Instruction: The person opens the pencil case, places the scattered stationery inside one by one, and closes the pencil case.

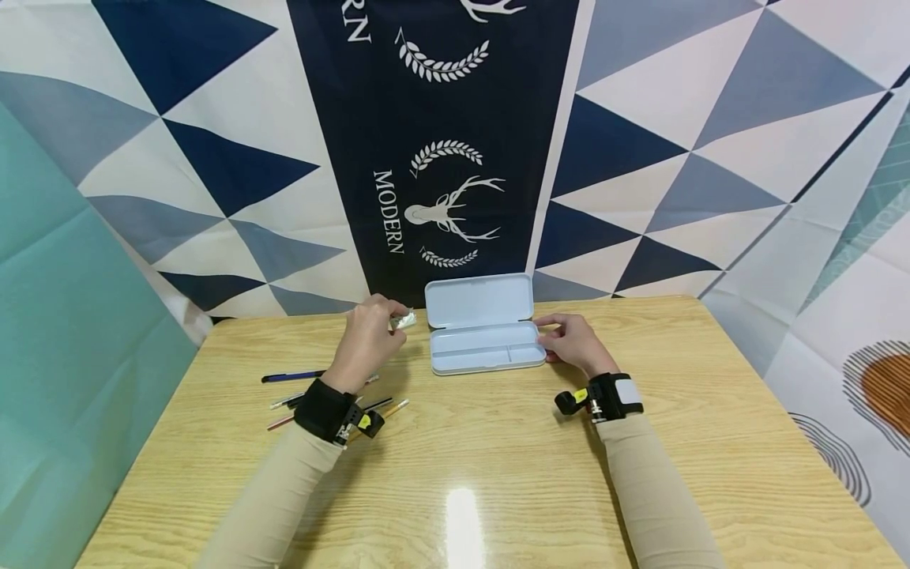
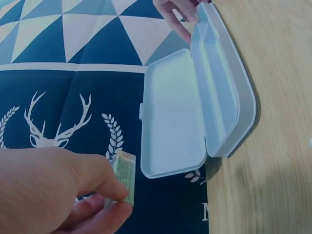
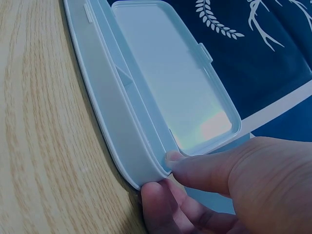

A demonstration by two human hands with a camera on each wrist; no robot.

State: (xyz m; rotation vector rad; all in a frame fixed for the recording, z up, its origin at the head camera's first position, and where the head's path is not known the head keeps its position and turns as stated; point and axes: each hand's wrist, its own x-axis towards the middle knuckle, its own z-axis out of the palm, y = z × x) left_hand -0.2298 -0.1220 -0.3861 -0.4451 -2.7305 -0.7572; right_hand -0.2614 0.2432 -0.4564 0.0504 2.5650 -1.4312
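A light blue pencil case (image 1: 486, 359) lies on the table with its lid (image 1: 479, 302) raised at the back. Inside are a long compartment and a divided narrower one, with nothing in them. My right hand (image 1: 574, 344) grips the case's right end, thumb (image 3: 178, 161) over the rim and fingers against the outside wall. Left of the case, my left hand (image 1: 370, 336) pinches a small eraser (image 2: 125, 174) in a pale green printed sleeve between thumb and fingers. In the head view that eraser shows just beyond the fingertips, short of the case's left side.
Several pens and pencils lie loosely on the wooden table (image 1: 512, 458) under and around my left wrist, among them a blue pen (image 1: 291, 377) and a yellow pencil (image 1: 395, 408). A patterned cloth (image 1: 455, 261) hangs right behind the table's back edge.
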